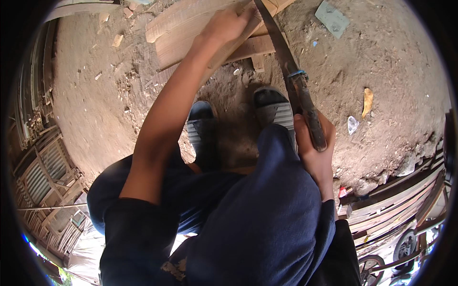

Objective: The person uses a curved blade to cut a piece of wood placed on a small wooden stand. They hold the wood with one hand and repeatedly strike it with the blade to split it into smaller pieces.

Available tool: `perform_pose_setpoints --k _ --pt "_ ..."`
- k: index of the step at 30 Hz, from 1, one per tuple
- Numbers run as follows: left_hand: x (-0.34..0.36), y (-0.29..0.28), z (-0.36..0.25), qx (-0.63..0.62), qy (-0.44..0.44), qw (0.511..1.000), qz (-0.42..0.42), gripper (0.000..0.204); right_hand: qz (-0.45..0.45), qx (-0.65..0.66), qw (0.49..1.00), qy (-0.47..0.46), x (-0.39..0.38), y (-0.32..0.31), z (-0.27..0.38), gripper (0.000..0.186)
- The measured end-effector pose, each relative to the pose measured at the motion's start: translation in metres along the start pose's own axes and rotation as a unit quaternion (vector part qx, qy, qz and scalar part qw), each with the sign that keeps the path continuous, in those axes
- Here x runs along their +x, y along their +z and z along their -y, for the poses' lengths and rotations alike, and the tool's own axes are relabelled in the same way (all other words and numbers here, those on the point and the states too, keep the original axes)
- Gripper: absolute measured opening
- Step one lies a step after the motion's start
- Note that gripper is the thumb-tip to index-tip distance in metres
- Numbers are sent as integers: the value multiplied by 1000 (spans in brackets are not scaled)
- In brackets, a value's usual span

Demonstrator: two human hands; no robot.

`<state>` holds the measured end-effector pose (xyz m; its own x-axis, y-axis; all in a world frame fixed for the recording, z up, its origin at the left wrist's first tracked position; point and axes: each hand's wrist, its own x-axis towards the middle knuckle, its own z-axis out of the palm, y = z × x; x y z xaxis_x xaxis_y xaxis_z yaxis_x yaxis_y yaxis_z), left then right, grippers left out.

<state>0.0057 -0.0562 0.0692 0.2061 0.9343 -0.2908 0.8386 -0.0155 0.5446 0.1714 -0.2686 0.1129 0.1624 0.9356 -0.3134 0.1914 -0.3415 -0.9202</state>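
My right hand (pixel 316 159) is closed round the dark, worn handle of a long hand saw (pixel 281 47), beside my right knee. A blue binding shows where the handle meets the blade. The dark blade slants away to the top edge, where its tip is cut off. Just left of the blade, my left hand (pixel 228 26) grips a narrow wooden board (pixel 234 49) at its far end. That board lies slantwise over wider planks (pixel 179 38), and my forearm hides part of it. Whether the blade touches the wood, I cannot tell.
My sandalled feet (pixel 274 107) rest on the dirt floor below the planks. To the right lie a flat greenish piece (pixel 332 19), a yellow-brown scrap (pixel 367 102) and crumpled clear plastic (pixel 352 125). Stacked timber (pixel 396 198) and wheels (pixel 405 245) stand at lower right.
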Motion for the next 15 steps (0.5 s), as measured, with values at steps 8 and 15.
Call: perform_pose_setpoints --k 8,15 --pt "3 2 -1 -4 30 999 23 57 10 -3 1000 -4 30 4 9 13" --pt "0 1 -2 -38 37 998 15 56 -2 -11 1000 0 21 8 5 12"
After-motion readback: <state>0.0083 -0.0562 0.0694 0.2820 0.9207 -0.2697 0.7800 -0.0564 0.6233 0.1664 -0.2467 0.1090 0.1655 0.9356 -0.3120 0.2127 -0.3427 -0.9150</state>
